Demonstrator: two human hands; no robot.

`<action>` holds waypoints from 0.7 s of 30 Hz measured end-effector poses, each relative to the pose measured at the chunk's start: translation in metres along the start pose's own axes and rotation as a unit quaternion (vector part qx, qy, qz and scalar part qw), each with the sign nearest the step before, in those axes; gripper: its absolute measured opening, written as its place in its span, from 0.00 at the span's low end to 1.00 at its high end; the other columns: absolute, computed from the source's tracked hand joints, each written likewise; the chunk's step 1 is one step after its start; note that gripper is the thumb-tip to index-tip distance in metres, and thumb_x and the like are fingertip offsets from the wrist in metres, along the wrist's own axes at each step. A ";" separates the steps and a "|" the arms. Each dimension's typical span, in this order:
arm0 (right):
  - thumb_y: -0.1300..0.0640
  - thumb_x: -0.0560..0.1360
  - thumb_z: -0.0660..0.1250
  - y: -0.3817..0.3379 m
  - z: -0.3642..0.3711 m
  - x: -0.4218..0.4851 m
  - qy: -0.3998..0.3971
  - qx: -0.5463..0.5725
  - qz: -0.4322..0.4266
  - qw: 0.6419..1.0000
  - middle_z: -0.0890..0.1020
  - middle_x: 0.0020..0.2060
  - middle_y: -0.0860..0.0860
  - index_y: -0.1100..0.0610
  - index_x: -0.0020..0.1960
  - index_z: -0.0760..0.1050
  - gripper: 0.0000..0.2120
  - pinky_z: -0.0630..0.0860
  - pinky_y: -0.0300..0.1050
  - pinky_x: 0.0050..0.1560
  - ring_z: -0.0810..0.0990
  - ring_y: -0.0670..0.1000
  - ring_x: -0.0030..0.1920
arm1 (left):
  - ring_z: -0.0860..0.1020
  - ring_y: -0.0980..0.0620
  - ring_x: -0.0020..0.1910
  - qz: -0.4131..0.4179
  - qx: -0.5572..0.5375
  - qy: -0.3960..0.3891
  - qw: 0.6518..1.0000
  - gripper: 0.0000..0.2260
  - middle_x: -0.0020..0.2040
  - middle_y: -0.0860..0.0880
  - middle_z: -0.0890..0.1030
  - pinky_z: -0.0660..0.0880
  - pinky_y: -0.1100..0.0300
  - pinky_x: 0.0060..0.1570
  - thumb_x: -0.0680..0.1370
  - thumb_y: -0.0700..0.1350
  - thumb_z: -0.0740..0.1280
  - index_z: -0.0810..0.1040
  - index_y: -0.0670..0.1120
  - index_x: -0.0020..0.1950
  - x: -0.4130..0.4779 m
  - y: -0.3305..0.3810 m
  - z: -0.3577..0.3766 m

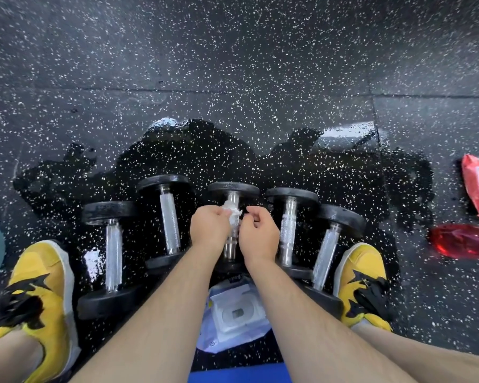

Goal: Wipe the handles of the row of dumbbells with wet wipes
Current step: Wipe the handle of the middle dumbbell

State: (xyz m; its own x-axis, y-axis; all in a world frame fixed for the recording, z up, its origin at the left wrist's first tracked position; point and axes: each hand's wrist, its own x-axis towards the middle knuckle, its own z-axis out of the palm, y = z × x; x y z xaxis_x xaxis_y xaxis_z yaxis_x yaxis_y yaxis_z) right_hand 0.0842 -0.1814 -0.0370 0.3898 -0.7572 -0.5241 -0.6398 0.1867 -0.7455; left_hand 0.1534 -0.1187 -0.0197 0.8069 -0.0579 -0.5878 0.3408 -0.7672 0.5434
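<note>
The left hand (209, 230) and right hand (258, 236) pinch a wet wipe (232, 217) against the middle dumbbell's handle (230, 248). That handle is likely mid-wipe. Next comes rubbing along its length, then the neighbouring handle.

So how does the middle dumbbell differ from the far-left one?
The middle dumbbell has a wipe on its handle, pinched by the left hand and right hand; the far-left dumbbell is bare and untouched. The middle dumbbell lies farther forward than the far-left dumbbell. Both have black ends and metal handles.
</note>
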 end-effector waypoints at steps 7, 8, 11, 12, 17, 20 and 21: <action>0.58 0.77 0.60 -0.007 0.001 -0.002 -0.003 -0.002 0.028 1.000 0.82 0.39 0.46 0.44 0.53 0.79 0.13 0.76 0.43 0.38 0.79 0.47 0.38 | 0.62 0.49 0.30 -0.014 0.004 -0.109 0.994 0.23 0.23 0.53 0.60 0.60 0.57 0.34 0.74 0.43 0.68 0.62 0.48 0.23 0.018 -0.014 -0.013; 0.58 0.77 0.59 -0.006 -0.001 -0.002 -0.008 -0.003 0.031 0.999 0.82 0.37 0.47 0.44 0.53 0.79 0.13 0.76 0.43 0.36 0.79 0.47 0.35 | 0.61 0.49 0.30 -0.010 0.006 -0.112 0.994 0.22 0.23 0.53 0.60 0.60 0.58 0.33 0.74 0.43 0.69 0.62 0.48 0.23 0.017 -0.017 -0.012; 0.59 0.77 0.58 -0.007 -0.005 -0.002 -0.029 0.001 0.023 0.999 0.83 0.34 0.49 0.43 0.54 0.79 0.16 0.76 0.44 0.34 0.76 0.48 0.31 | 0.59 0.50 0.27 0.007 -0.005 -0.083 0.996 0.19 0.24 0.53 0.61 0.55 0.59 0.30 0.76 0.44 0.69 0.66 0.49 0.27 0.016 -0.012 -0.009; 0.59 0.77 0.58 -0.006 -0.006 -0.001 -0.036 -0.002 0.022 0.999 0.83 0.34 0.49 0.42 0.54 0.79 0.16 0.75 0.43 0.33 0.76 0.47 0.30 | 0.60 0.50 0.27 0.012 -0.012 -0.076 0.997 0.18 0.25 0.52 0.62 0.55 0.58 0.30 0.77 0.45 0.69 0.68 0.48 0.28 0.015 -0.010 -0.008; 0.60 0.77 0.59 -0.008 -0.008 -0.003 -0.048 0.007 0.018 0.999 0.82 0.39 0.47 0.43 0.56 0.79 0.16 0.75 0.41 0.35 0.78 0.47 0.36 | 0.61 0.51 0.25 0.030 0.032 -0.073 0.996 0.21 0.22 0.54 0.63 0.56 0.60 0.29 0.75 0.44 0.70 0.67 0.47 0.24 0.006 -0.012 -0.011; 0.57 0.78 0.64 -0.007 -0.008 -0.003 -0.061 0.000 0.000 0.998 0.82 0.45 0.44 0.44 0.56 0.81 0.13 0.74 0.38 0.41 0.81 0.46 0.42 | 0.68 0.50 0.27 0.020 0.067 -0.059 0.996 0.14 0.27 0.49 0.72 0.61 0.61 0.28 0.76 0.46 0.71 0.79 0.40 0.32 -0.003 -0.016 -0.011; 0.55 0.78 0.65 -0.007 -0.009 -0.003 -0.069 -0.004 -0.011 0.998 0.82 0.47 0.43 0.44 0.56 0.82 0.11 0.73 0.34 0.42 0.81 0.42 0.42 | 0.69 0.50 0.27 0.023 0.069 -0.042 0.996 0.13 0.28 0.49 0.73 0.62 0.61 0.27 0.76 0.46 0.71 0.80 0.40 0.34 -0.005 -0.014 -0.009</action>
State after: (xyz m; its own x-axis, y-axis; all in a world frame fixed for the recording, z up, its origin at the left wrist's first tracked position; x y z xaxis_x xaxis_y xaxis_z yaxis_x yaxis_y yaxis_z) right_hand 0.0813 -0.1859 -0.0269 0.4903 -0.6680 -0.5598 -0.6352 0.1660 -0.7543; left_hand 0.1490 -0.1021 -0.0189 0.7751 -0.1434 -0.6153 0.2306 -0.8425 0.4869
